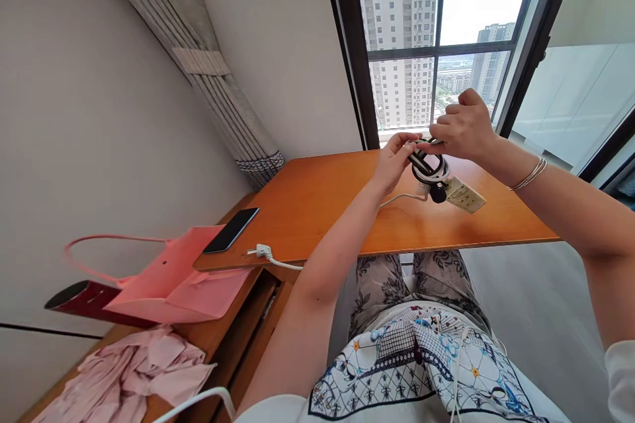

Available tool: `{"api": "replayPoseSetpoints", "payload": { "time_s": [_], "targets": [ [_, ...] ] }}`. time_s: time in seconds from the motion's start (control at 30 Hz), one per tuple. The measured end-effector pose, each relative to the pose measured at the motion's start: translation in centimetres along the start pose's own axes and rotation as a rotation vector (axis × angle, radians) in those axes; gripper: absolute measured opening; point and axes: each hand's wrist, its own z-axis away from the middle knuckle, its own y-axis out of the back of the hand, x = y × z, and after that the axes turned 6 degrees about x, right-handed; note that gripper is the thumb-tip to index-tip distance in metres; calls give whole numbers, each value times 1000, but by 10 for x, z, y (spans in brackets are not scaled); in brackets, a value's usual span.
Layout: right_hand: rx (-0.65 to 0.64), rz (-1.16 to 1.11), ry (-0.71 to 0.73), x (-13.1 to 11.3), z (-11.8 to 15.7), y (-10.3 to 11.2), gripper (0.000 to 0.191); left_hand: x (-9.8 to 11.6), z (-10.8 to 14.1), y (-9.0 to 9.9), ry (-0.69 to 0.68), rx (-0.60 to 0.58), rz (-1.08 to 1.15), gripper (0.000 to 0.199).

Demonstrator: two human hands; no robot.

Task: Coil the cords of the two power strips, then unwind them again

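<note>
The left hand [394, 162] and the right hand [464, 127] both hold a looped bundle of black and white cables [427, 165] above the orange-brown tabletop [317, 201], near its window side. The left fingers pinch one side of the loops; the right fingers are curled, pinching the other side. A power strip [465, 195] and a black plug [438, 193] are just below the loops. A white plug [262, 250] lies at the tabletop's near edge, close to a phone [231, 230].
</note>
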Motion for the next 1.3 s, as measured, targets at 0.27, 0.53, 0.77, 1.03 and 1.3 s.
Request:
{"api": "replayPoseSetpoints", "payload": {
  "time_s": [0.27,0.53,0.77,1.03,1.3],
  "targets": [
    [38,-90,25,7,-8,0,70,-22,5,13,49,-290,3,97],
    [75,-98,-3,5,-23,-7,75,-53,27,28,79,-307,-218,101],
    [198,-15,-76,13,-23,-35,69,-60,30,34,25,-164,-147,88],
    [300,-49,-95,18,-29,-65,68,-53,32,61,11,23,-197,99],
    [304,-14,-34,14,-42,-62,72,-78,65,94,197,-182,-627,123]
  ]
}}
